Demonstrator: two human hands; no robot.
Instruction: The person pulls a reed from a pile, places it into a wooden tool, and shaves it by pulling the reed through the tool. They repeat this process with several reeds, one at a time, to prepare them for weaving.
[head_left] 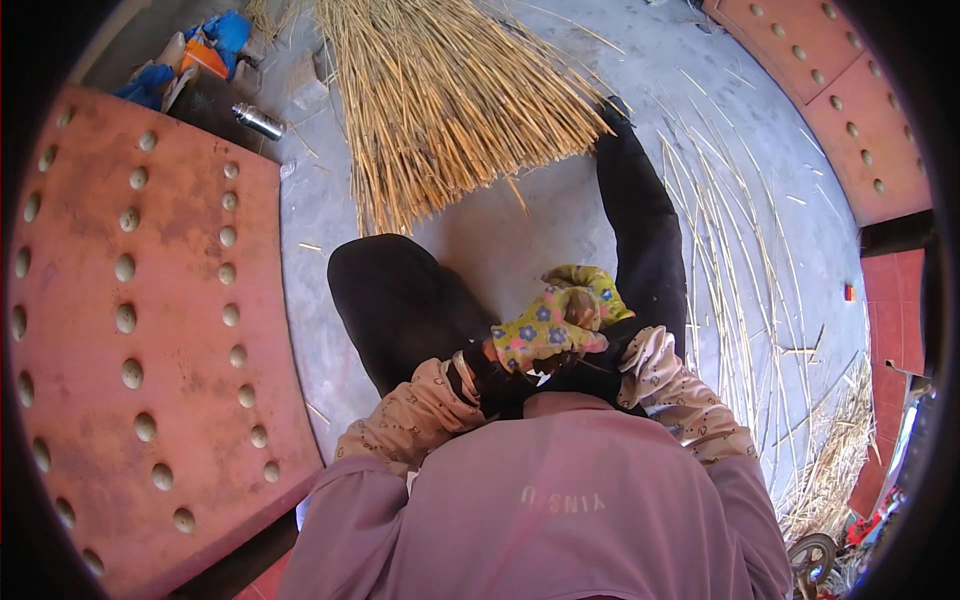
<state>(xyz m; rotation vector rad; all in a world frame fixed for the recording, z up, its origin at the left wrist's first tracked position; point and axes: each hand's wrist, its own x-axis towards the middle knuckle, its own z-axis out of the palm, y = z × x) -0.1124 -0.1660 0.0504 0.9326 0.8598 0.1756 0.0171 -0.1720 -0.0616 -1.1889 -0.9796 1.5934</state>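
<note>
At near centre, left hand [540, 335] and right hand [604, 288] meet

Nearest my camera, I have a dusty-pink top [560, 500] filling the lower middle, with peach patterned sleeve covers [410, 415] on both forearms. At near right, a wheel [812, 560] shows below a heap of straw [830, 470].

Just beyond the top, over the lap, both hands wear yellow-green gloves [515, 345]; I can make out blue flowers on the left one. The hands are together and overlapping in my view. I cannot tell whether either is clamped on anything: a brownish patch [580, 308] between them is too unclear for me to name.

Along the left runs a reddish studded panel [190, 300]. Around and past the hands, dark trousers [400, 300] show the left knee bent and the right leg stretched away to a dark shoe [617, 108]. To the right of that leg, loose stalks [735, 270] lie scattered over the grey floor [510, 240].

Farther on, well apart from the hands, a broad bundle of straw-coloured stalks [440, 110] lies fanned, ends toward me. At far left I see a metal flask [258, 121] and blue and orange pieces [207, 58]; at far right, another studded panel [830, 70].
</note>
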